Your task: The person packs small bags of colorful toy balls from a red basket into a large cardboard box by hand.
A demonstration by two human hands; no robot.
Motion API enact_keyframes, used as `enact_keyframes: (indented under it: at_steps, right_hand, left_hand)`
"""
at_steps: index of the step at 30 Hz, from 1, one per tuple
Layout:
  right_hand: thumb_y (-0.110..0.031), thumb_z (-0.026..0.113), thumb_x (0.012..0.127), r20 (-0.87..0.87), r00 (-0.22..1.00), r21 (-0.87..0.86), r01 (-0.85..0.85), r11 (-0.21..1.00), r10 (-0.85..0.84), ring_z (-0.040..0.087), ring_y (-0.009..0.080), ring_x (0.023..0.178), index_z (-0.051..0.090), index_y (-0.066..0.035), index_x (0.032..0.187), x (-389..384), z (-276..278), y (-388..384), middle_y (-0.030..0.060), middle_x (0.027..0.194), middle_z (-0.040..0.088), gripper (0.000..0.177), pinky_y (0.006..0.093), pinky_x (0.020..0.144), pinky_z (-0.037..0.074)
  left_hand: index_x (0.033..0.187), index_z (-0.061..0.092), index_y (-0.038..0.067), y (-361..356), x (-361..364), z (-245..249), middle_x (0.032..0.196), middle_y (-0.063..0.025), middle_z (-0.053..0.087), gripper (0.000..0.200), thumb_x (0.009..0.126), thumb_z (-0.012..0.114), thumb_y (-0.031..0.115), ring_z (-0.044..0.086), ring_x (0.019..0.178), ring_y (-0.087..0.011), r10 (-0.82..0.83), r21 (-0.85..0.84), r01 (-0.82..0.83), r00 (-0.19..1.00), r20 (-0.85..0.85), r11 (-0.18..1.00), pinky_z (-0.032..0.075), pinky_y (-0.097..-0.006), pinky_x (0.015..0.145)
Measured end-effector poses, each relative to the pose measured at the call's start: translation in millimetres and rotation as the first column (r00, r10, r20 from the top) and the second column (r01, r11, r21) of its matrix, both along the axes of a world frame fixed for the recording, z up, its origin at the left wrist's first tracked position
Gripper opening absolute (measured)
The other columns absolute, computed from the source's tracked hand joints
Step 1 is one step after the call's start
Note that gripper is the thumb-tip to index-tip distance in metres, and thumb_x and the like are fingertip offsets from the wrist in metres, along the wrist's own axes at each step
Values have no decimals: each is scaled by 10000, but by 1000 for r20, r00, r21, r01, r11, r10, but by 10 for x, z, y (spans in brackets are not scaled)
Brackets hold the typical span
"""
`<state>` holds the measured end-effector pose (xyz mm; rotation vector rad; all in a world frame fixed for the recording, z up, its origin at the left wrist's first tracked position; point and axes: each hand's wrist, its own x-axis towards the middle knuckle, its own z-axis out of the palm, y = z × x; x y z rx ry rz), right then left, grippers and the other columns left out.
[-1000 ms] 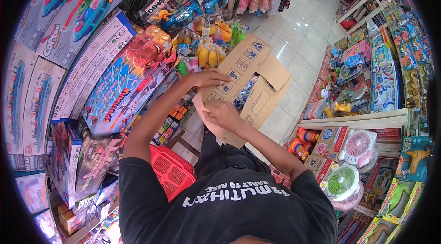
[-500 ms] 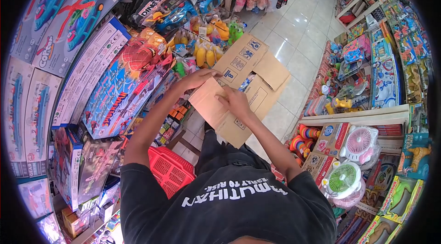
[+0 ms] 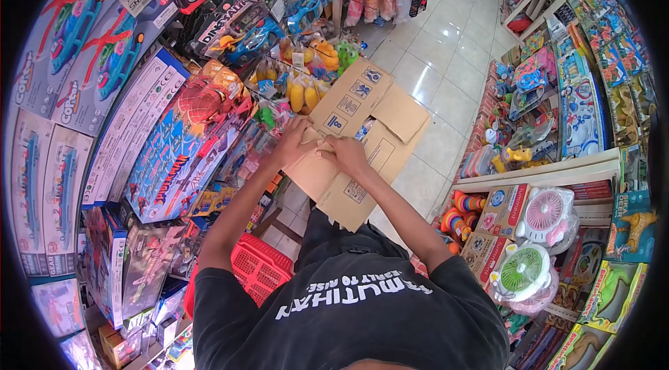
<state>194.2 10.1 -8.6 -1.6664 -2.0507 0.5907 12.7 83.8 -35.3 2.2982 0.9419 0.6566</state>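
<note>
- Brown corrugated cardboard carton [image 3: 350, 192] — it sits in front of the person's chest, at 12 o'clock from the black T-shirt [image 3: 348, 314], tilted with its far end towards 1 o'clock over the white tiled floor [image 3: 446, 63].
- Its two far flaps at 12 and 1 o'clock stand open. Blue packaged goods [image 3: 363, 130] show through the gap between them, so the carton is judged to be full and only half closed.
- The near flaps lie folded flat, and both hands rest on them where they meet. The pressure there probably keeps the springy card from lifting.
- Left hand [image 3: 295, 144]: it comes in from 8 o'clock on a long, nearly straight forearm. The palm is down on the 9 o'clock flap and the fingers bend towards the seam.
- Right hand [image 3: 346, 155]: it comes in from 5 o'clock with the elbow bent outwards. The knuckles are raised and the fingers point to 9 o'clock, touching the left hand's fingertips.
- Grip: both hands bear on the card. I cannot tell whether either set of fingers pinches a flap edge or merely presses, because the fingertips hide one another.
- Around it: a red plastic mesh basket [image 3: 259, 267] lies at 7 o'clock from the carton, low beside the person's hip.
- A blue Spider-Man toy box [image 3: 167, 157] leans on the shelving at 9 o'clock, and yellow hanging toys [image 3: 300, 95] are at 11 o'clock.
- A pink toy fan in clear packaging [image 3: 545, 214] sits on the shelf at 4 o'clock, well apart from both hands.
</note>
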Motion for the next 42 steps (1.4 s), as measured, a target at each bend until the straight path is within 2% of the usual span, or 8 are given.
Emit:
enact_keyframes:
  at_steps: [3, 5, 8, 15, 26, 32, 36, 42]
  right_hand:
    - [-398, 636, 759, 3, 1000, 25, -9, 1000, 9, 598, 331, 725, 576, -32, 817, 55, -87, -39, 149, 735, 613, 375, 420, 661, 469]
    - [-350, 637, 765, -30, 997, 254, -56, 966, 66, 559, 285, 815, 585, -46, 832, 123, -185, -56, 104, 769, 600, 316, 393, 763, 430]
    - [-282, 636, 769, 10, 1000, 136, -17, 991, 16, 517, 258, 873, 590, -53, 849, 259, 43, -168, 73, 797, 577, 247, 389, 823, 383]
    - [-219, 621, 773, -117, 984, 375, -81, 924, 134, 485, 292, 935, 576, -44, 900, 475, -81, -301, 104, 919, 540, 221, 394, 842, 363]
    - [-514, 578, 762, 158, 987, 268, -20, 963, -23, 288, 336, 1277, 430, -94, 1287, 737, -210, -735, 146, 1339, 378, 688, 552, 1053, 142]
    - [-519, 558, 776, 229, 973, 246, -20, 969, -38, 261, 334, 1297, 410, -96, 1311, 707, -277, -653, 145, 1366, 358, 698, 551, 1065, 113]
    - [-497, 542, 803, 224, 974, 259, -41, 965, -19, 235, 339, 1314, 397, -78, 1310, 753, -266, -683, 141, 1385, 335, 674, 524, 1072, 112]
    - [-399, 572, 800, -29, 993, 246, -104, 964, 115, 299, 344, 1273, 484, -49, 1209, 1022, -198, -690, 159, 1309, 409, 545, 539, 1053, 159]
  left_hand:
    - [1083, 464, -5, -34, 1, 23, 1158, -145, 416, 492, 758, 667, 304, 372, 1127, -301, 14, -12, -14, 999, -52, 1000, 307, -377, 946]
    - [1168, 441, -19, -36, 23, 48, 1214, -160, 375, 555, 773, 651, 309, 343, 1180, -305, 9, -115, -11, 1000, -19, 993, 276, -374, 996]
    - [1199, 428, -34, -23, 24, 58, 1255, -169, 349, 568, 789, 637, 300, 304, 1228, -315, 25, -198, -18, 999, 33, 980, 266, -378, 1019]
    - [1209, 417, -38, -23, -87, 14, 1259, -178, 375, 549, 798, 624, 262, 349, 1219, -298, 44, -315, -15, 995, 88, 949, 293, -354, 1006]
    - [1184, 457, 1, -180, 52, 72, 1196, -189, 524, 536, 771, 653, 283, 511, 1115, -312, 274, -280, -273, 961, -37, 920, 388, -366, 924]
    - [1179, 452, 17, -158, 61, 79, 1119, -172, 567, 540, 761, 667, 284, 574, 992, -316, 293, -416, -289, 954, -54, 862, 449, -373, 819]
    - [1253, 380, 36, -349, 112, -4, 1111, -170, 564, 619, 763, 668, 280, 557, 997, -340, 396, -188, -390, 918, -8, 901, 422, -409, 846]
    - [1396, 191, 81, -1062, 299, 15, 1403, -251, 235, 867, 754, 621, 473, 190, 1313, -411, 581, 208, -543, 779, -237, 813, 165, -578, 1015]
